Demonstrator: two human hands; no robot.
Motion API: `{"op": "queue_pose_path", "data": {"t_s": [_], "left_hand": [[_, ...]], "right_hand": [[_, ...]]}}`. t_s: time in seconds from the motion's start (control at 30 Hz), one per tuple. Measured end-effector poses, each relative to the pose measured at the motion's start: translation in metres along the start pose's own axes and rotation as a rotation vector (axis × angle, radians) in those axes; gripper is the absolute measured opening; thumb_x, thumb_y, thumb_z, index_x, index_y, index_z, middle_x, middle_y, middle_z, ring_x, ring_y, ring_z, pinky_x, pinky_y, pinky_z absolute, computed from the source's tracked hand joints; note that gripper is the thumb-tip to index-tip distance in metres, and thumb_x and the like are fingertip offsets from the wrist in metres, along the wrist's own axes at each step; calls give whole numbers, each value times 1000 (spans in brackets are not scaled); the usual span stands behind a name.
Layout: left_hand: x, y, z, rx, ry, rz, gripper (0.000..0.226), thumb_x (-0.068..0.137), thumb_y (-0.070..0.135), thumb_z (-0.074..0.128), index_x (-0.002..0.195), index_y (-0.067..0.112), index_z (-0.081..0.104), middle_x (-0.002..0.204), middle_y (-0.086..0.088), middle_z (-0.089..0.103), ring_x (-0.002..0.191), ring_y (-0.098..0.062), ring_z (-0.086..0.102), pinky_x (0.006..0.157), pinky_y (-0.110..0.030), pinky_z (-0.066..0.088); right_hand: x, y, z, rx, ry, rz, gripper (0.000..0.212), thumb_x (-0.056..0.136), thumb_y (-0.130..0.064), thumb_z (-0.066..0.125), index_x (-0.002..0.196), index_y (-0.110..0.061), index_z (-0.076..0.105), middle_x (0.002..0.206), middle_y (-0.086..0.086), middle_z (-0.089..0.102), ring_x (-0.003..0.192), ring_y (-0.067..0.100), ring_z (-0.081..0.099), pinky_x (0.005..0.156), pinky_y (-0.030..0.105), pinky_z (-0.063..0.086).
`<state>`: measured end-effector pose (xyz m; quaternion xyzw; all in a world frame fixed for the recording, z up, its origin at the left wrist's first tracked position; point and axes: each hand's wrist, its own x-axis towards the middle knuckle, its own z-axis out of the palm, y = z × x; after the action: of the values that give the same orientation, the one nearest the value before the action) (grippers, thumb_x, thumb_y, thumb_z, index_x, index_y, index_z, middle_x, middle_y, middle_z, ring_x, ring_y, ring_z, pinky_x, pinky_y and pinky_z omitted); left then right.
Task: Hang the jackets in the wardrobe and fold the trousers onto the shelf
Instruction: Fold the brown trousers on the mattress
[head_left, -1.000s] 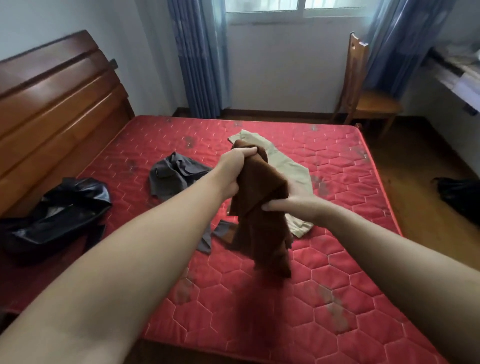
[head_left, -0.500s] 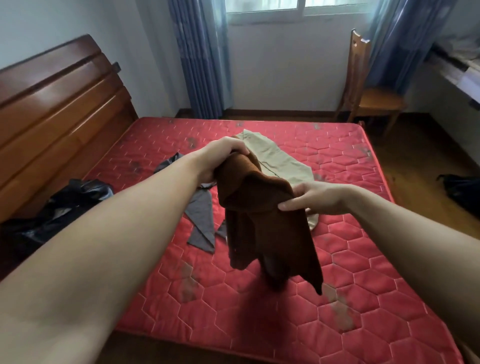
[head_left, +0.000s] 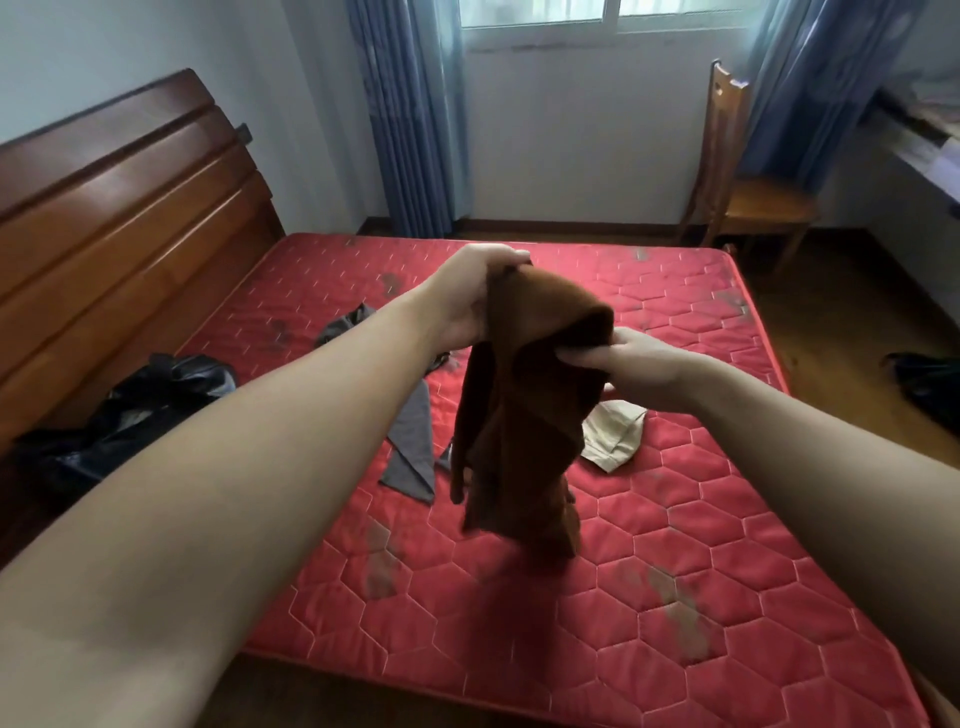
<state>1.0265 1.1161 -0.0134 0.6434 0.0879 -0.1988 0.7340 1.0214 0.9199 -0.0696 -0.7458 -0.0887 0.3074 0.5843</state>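
Brown garment is up in the air, right over the middle of the red mattress, hanging in a long, bunched drape between both hands. The left grip has its top end, fingers curled over and closed tight on a wad of cloth. The right grip sits lower and to the side, fingers and thumb closed on a fold of the same garment. So both grips are clamped on the brown garment, nothing slack there. Its lower end is blurred, with a dark shadow under it on the mattress; whether the hem touches the bed, I cannot tell. Trousers or jacket? Cannot tell from this bundle either.

Just behind it, under the right wrist, a corner of beige trousers lies flat on the mattress. To the left, a grey garment sprawls across the quilting, partly hidden by the left forearm, one long strip pointing toward the near edge. Further left, a shiny black jacket is heaped at the mattress edge against the wooden headboard.

Beyond the bed there are blue curtains on both sides of a window, and a wooden chair stands by the far right corner. A desk runs along the right wall, with something dark on the floor below it.
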Motion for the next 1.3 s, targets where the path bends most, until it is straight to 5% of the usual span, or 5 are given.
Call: {"op": "queue_pose_path", "data": {"t_s": [0.23, 0.4, 0.7, 0.97, 1.3], "left_hand": [[-11, 3, -18, 340, 176, 64, 16, 86, 29, 70, 93, 15, 69, 77, -2, 71, 57, -10, 68, 50, -19, 52], [-2, -5, -27, 733, 349, 100, 52, 77, 55, 73, 111, 16, 64, 104, -1, 68, 94, -19, 66, 85, -33, 55], [-7, -34, 7, 897, 280, 458, 34, 91, 48, 59, 109, 19, 63, 110, 3, 58, 106, -15, 58, 89, -29, 46], [-1, -53, 34, 893, -16, 197, 53, 82, 47, 71, 126, 19, 60, 118, 1, 66, 108, -17, 63, 92, -34, 54], [32, -24, 66, -4, 256, 139, 34, 96, 21, 58, 123, 1, 54, 117, -23, 63, 92, -34, 68, 65, -44, 61]], "right_hand": [[3, -22, -12, 74, 489, -147, 25, 99, -19, 47, 78, -15, 59, 74, 6, 61, 73, 21, 58, 68, 34, 46], [-1, -40, -5, 60, 495, -123, 21, 97, -23, 50, 80, -16, 60, 80, 7, 62, 75, 23, 59, 70, 35, 52], [6, -88, 10, 635, 717, -113, 21, 96, -13, 51, 76, -11, 56, 62, 6, 60, 44, 14, 60, 45, 24, 53], [-7, -118, 2, 909, 619, -281, 17, 95, -1, 41, 89, 0, 58, 56, 14, 60, 41, 25, 61, 48, 36, 56], [-13, 0, -4, -226, 418, -246, 48, 75, -50, 74, 117, -44, 51, 106, -17, 62, 95, 3, 62, 85, 27, 50]]}}
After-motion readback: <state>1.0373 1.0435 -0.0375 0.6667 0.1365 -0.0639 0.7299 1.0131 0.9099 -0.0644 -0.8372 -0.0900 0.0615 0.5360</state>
